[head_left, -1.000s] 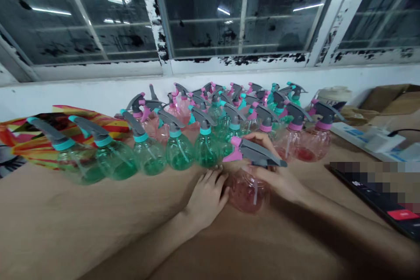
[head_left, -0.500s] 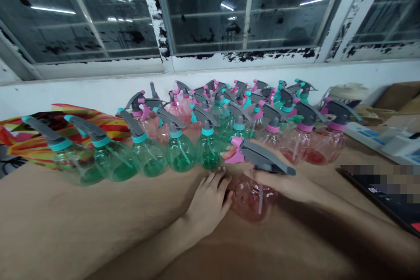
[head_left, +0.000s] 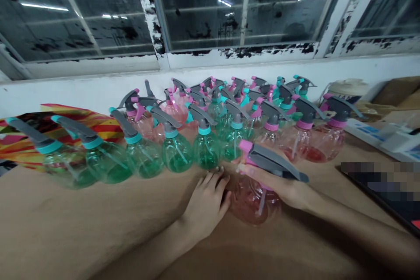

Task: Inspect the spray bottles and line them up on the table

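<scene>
Head view: a row of green bottles (head_left: 177,153) runs across the counter (head_left: 124,223) from the left, just past the hands, turning to pink bottles (head_left: 313,151) on the right. A denser mix of both colours is packed behind, up to the wall (head_left: 88,89) under the window (head_left: 203,8). Patterned bundle (head_left: 105,127) behind the leftmost greens. Right side: phone (head_left: 390,210) near the right forearm, power strip (head_left: 370,138) beyond it, tub (head_left: 349,89) and carton (head_left: 397,92) at the back. The front row blocks the way straight ahead; nearer counter is bare left of the left arm. Right hand (head_left: 265,175) is closed round the neck of the near bottle (head_left: 249,205), thumb under the nozzle, lever sticking out over the back of the hand; far fingers mostly hidden. Left hand (head_left: 206,201) lies palm down on the counter, fingers a bit spread, gripping nothing. Near bottle sits below the right hand and just right of the left thumb; can't tell if that thumb touches. It looks slightly tilted, some way in front of the row.
</scene>
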A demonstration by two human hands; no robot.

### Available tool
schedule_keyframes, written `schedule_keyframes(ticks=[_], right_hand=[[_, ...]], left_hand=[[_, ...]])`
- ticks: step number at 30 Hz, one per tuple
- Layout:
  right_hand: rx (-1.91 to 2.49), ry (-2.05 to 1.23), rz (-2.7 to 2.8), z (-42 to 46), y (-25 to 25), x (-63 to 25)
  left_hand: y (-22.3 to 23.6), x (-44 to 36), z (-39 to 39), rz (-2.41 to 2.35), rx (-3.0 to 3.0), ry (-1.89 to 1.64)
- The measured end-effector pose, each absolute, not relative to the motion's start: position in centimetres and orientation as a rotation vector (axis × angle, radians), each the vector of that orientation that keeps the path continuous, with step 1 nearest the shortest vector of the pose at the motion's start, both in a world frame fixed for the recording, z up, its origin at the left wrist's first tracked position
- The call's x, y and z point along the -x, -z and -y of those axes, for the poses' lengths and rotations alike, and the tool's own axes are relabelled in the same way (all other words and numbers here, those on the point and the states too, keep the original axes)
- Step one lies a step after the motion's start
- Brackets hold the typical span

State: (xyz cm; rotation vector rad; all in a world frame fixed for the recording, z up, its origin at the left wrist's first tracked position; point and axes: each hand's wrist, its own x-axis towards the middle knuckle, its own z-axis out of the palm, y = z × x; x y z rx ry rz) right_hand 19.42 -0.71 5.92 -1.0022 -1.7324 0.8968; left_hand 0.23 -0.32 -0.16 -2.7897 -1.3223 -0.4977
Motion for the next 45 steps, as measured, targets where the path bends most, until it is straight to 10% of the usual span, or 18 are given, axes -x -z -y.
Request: schedule_keyframes(ticks=[45], right_hand=[[0.827, -1.113, 1.695, 1.0, -6.4, -19.0]], left_hand=[[0.1, -0.2, 0.2, 1.286, 2.773, 0.515]])
